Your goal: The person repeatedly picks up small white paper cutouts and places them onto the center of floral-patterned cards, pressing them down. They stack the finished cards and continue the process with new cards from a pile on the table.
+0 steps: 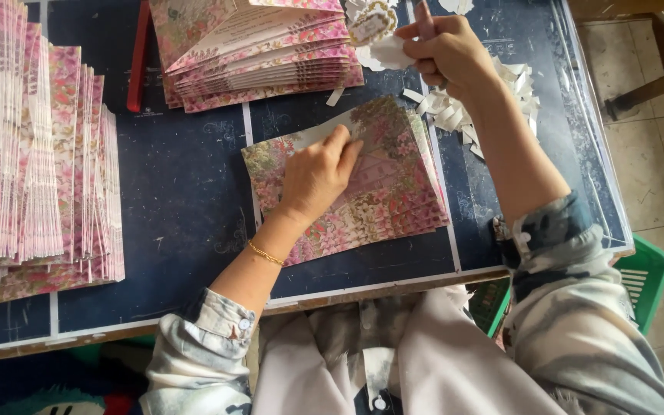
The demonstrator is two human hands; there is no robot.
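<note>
My left hand (pixel 318 173) presses down on a small stack of floral pink folded cards (pixel 393 196) in the middle of the dark blue table (pixel 186 192), fingers curled on the top card's flap. My right hand (pixel 443 48) is raised at the far edge, pinching a small white paper piece (pixel 388 52) beside a round decorated sticker (pixel 370 23). A heap of white paper strips (pixel 455 111) lies just under that hand.
A fanned pile of floral cards (pixel 259 50) sits at the far middle, and a large upright stack of the same cards (pixel 36 161) fills the left side. A red bar (pixel 138 58) lies near them. A green crate (pixel 643 273) stands at the right.
</note>
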